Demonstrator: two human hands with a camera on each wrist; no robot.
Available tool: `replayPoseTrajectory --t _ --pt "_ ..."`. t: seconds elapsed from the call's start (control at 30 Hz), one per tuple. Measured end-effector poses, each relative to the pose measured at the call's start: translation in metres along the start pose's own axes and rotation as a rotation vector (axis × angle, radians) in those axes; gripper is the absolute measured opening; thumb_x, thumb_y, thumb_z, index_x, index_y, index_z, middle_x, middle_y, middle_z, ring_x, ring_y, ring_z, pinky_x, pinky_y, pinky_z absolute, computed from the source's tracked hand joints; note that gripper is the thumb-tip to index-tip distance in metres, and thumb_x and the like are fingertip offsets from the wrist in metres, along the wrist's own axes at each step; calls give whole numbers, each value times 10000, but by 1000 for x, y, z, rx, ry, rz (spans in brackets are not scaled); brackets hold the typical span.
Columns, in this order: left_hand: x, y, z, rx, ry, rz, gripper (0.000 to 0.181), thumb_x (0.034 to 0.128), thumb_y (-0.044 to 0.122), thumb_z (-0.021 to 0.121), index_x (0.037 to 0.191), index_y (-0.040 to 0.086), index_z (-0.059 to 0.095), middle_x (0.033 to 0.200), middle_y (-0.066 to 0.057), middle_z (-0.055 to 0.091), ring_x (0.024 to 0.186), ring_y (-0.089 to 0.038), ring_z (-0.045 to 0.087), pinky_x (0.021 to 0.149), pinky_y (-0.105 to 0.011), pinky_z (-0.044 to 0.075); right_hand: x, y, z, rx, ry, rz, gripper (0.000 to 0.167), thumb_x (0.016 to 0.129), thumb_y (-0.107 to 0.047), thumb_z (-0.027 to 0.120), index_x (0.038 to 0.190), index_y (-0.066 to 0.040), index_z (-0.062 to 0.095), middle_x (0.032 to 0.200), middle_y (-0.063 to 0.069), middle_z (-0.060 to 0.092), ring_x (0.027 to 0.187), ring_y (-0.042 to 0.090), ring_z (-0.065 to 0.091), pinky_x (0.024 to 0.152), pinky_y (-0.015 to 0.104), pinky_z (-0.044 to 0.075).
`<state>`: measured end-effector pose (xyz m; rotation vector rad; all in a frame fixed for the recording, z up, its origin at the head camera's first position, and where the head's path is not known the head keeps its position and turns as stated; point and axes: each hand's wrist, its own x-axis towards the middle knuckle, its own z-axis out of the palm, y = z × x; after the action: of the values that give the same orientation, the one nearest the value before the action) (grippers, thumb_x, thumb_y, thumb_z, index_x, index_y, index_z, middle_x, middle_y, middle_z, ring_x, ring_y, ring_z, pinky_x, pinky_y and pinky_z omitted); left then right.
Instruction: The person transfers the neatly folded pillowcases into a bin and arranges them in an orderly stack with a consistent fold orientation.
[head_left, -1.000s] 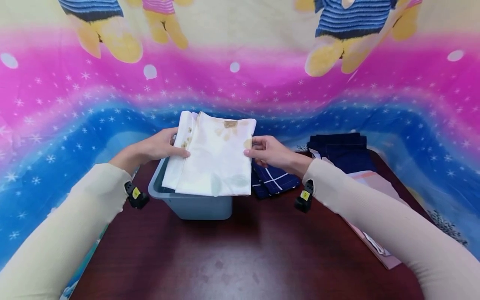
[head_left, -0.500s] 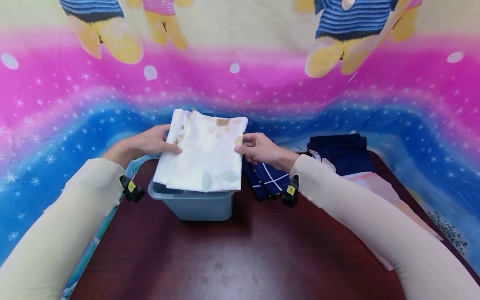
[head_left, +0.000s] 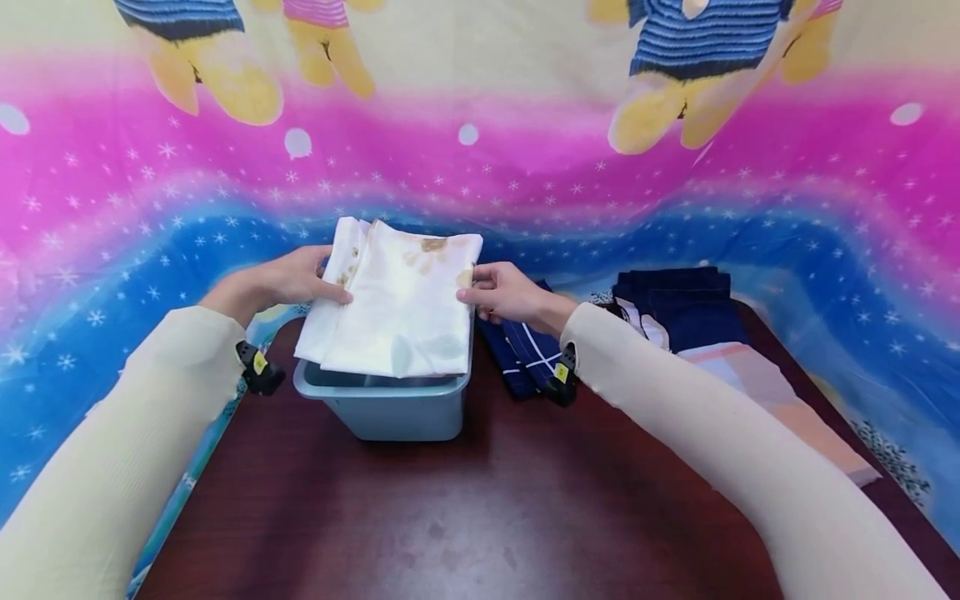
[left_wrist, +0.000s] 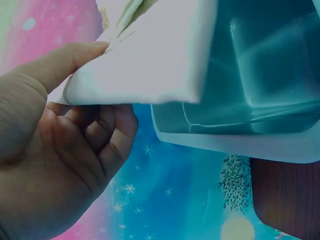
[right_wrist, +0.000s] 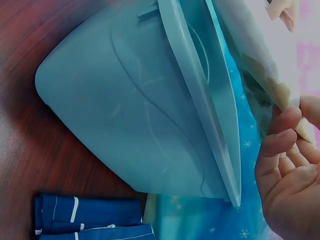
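At the left edge of the head frame, a backdrop (head_left: 82,242) in blue and pink with snowflakes begins and spans the full width. Pale left sleeve (head_left: 127,450) rises from the lower-left corner; black wrist device (head_left: 258,371) with yellow label at its cuff. Left hand (head_left: 288,277), left of centre: pinches the left edge of a folded white cloth (head_left: 408,308), thumb on the near face; the left-wrist view shows the other fingers curled under the cloth.

White cloth, centre-left: brown print near its top edge, grey-green leaf shapes near its bottom. It is held tilted over the mouth of a blue-grey bin (head_left: 390,412); contact with the rim: cannot tell. Bin stands upright on the dark red-brown table (head_left: 465,517), which fills the lower centre.

Right hand (head_left: 512,292), just right of centre: narrow grip, thumb and fingers pinching the cloth's right edge; seen also at the right of the right-wrist view. Below it, a folded navy cloth with white lines (head_left: 525,354) lies near the bin.

Right of centre: a small white item, partly hidden; beside it a dark navy folded garment (head_left: 678,308). Further right, a peach-and-pink folded cloth (head_left: 780,404), partly behind the right sleeve (head_left: 697,408)
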<state>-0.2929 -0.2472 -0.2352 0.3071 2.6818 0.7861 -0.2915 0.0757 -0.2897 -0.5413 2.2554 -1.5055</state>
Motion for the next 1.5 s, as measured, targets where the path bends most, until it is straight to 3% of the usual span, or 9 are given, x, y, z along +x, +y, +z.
replayPoseTrajectory --t 0.17,0.7,0.9,1.03,1.3,1.5 --pt "1 -1 -1 18 2 -7 686 971 262 682 1514 44 322 1234 -232 593 1050 -291 670 882 -456 588 5 0 2 -33 5 7 305 1039 -236 576 1299 -76 575 968 39 669 730 209 524 608 252 434" --pt "12 -11 3 57 39 -18 692 964 226 689 1520 48 317 1299 -263 552 1173 -415 604 950 -533 555 21 4 11 -58 37 37 308 1029 -194 591 1302 -51 583 921 46 681 726 201 570 631 280 465" --pt "16 -12 7 50 54 -28 693 970 204 681 1527 41 302 1324 -270 541 1202 -433 589 986 -563 528 25 2 13 -91 57 49 288 1024 -202 604 1276 -65 579 847 28 660 686 156 568 649 310 461" --pt "19 -15 11 38 61 -38 703 972 195 679 1534 31 291 1334 -276 535 1209 -441 587 997 -572 519 27 5 14 -99 72 59 269 1018 -192 612 1248 -59 572 811 15 647 704 196 579 612 279 442" --pt "26 -20 20 68 71 -47 668 969 158 671 1515 -10 324 1310 -295 556 1168 -434 615 981 -560 530 30 12 15 -89 55 97 290 1012 -197 623 1263 -59 574 792 16 632 651 157 540 588 263 417" --pt "29 -26 25 113 83 -59 547 952 170 691 1399 -48 463 1227 -280 605 1058 -375 660 941 -518 559 31 16 18 -89 40 88 255 1007 -158 626 1235 -46 610 720 8 561 628 169 487 592 273 404"
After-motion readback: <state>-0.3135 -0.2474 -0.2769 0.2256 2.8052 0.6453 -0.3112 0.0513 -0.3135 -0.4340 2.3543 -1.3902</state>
